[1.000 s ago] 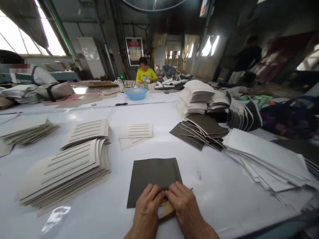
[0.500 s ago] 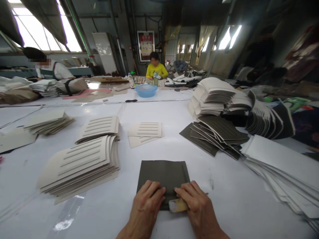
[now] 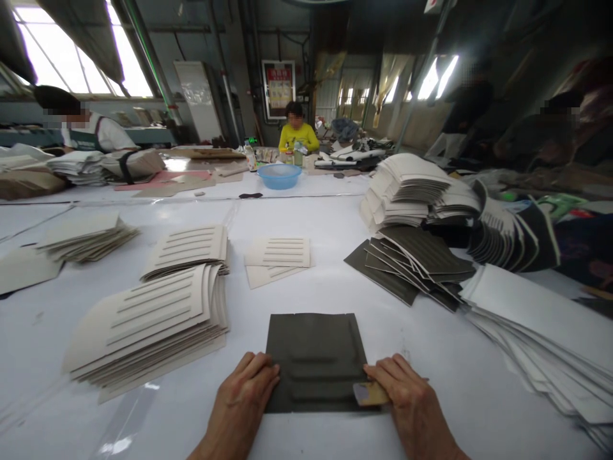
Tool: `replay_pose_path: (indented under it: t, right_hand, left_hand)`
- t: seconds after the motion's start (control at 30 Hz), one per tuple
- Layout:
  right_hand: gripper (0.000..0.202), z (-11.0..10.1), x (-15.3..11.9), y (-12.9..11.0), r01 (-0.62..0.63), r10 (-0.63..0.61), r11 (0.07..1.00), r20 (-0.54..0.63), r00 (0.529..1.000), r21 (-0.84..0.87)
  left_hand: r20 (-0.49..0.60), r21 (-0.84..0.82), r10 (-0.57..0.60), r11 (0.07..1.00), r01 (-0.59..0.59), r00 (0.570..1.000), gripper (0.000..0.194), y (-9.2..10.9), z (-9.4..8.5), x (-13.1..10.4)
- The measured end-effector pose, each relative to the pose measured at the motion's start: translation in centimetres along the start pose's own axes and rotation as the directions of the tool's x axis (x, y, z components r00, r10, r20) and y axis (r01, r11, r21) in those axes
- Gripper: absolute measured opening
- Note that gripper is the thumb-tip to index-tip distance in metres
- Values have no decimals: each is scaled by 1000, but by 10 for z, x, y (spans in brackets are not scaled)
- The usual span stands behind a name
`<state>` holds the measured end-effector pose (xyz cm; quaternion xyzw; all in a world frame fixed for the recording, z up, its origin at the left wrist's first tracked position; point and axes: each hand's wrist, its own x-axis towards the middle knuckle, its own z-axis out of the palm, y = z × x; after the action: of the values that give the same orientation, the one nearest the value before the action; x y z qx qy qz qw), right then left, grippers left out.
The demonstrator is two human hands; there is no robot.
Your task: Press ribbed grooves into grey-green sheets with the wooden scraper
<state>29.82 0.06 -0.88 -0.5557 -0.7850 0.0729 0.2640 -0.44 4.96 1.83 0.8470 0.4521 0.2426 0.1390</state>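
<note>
A dark grey-green panel (image 3: 316, 358), apparently leather-like sheet, lies flat on the white table in front of me, with raised ridges across its lower half. At its left edge my left hand (image 3: 246, 386) rests with bent fingers closed on the border. My right hand (image 3: 407, 390) is at the right edge, its thumb and fingertips together there. Beneath its fingers sticks out a flat tan scraper-like tool (image 3: 371, 393) with a pale end over the panel's lower right corner; its other end is mostly hidden by the hand.
Stacks of beige ridged panels (image 3: 158, 306) stand on the left. Two beige pieces (image 3: 279, 253) lie ahead. To the right are dark panels (image 3: 421, 255), piled light panels (image 3: 407, 185) and white sheets (image 3: 541, 332). A blue basin (image 3: 280, 177) and co-workers (image 3: 297, 135) are farther back.
Both hands have moved apart, from the panel's middle out to its side edges. The tool has shifted right with my right hand. Ridges now show on the panel's lower half.
</note>
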Motion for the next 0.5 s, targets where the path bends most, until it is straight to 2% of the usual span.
replay_pose_path:
  t: [0.1,0.2,0.3,0.4,0.5]
  right_hand:
    - [26,9,17,-16,-38,41,997,-36,999,60]
    - [26,26,44,-40,-49,55,991,-45,997,126]
    - [29,36,63,-51,-58,62,988,-19,998,144]
    - [37,32,65,-44,-27,24,992,25,999,120]
    - [30,17,54,-24,9,-13,996,47,999,84]
  left_hand:
    - [-17,12,20,1000,-20,1000,21,12,8,14]
    - [-5,-14,70,997,-70,998,23,30,30,36]
    - [-1,-9,65,998,-65,998,25,37,47,49]
    - [-9,-9,59,998,-59,998,24,31,45,50]
    - [-28,-29,48,998,-49,998,22,14,32,41]
